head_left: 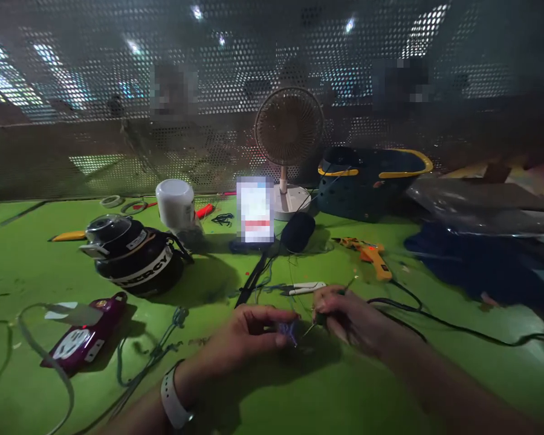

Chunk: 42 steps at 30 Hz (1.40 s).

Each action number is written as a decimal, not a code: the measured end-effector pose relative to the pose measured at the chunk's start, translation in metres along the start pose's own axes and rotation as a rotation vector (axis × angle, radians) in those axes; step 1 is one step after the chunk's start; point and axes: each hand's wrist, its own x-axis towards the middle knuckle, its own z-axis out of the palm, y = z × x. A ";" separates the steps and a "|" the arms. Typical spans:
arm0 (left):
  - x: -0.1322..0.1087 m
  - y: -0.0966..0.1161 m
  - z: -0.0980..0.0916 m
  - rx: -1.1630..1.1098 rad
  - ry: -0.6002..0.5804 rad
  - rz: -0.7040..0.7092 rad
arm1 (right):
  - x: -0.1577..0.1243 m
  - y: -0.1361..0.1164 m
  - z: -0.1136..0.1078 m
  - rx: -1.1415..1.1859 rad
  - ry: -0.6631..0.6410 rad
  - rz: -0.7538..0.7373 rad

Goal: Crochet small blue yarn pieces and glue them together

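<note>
My left hand [242, 335] pinches a small purple-blue piece of yarn work [288, 330] between thumb and fingertips. In my right hand [347, 317] is a green-handled crochet hook [319, 318], its thin metal shaft pointing down and left toward the piece. A small gap seems to lie between the metal tip and the yarn. Just beyond my hands are white-handled snips [306, 288]. A dark ball of yarn [298, 232] sits farther back, with strands trailing near it.
An orange glue gun [375, 260] lies right, its cable running rightward. Behind stand a lit phone [256, 211], a fan [289, 127] and a dark basket [362, 190]. At left are a black bottle [136, 257], a white jar [176, 202] and a purple power strip [88, 332].
</note>
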 end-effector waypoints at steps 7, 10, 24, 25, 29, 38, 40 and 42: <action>0.001 0.004 0.003 0.111 0.044 0.061 | 0.009 0.003 -0.002 0.050 0.106 -0.060; 0.003 0.006 0.000 0.131 0.115 0.072 | 0.006 -0.007 -0.010 0.020 0.212 -0.217; 0.003 0.003 0.014 0.223 0.190 0.434 | -0.008 0.017 0.005 -1.283 0.117 -1.153; 0.003 0.003 0.016 0.194 0.175 0.422 | -0.008 0.017 0.006 -1.318 0.123 -1.186; 0.003 0.003 0.019 0.161 0.147 0.400 | -0.007 0.014 0.007 -1.408 0.108 -1.270; 0.003 0.000 0.010 0.263 0.210 0.318 | -0.016 0.003 0.010 -1.377 0.195 -1.200; 0.003 0.000 0.009 0.267 0.250 0.302 | -0.018 0.003 0.008 -1.332 0.229 -1.168; 0.003 0.001 0.009 0.217 0.255 0.274 | -0.019 0.004 0.007 -1.316 0.241 -1.157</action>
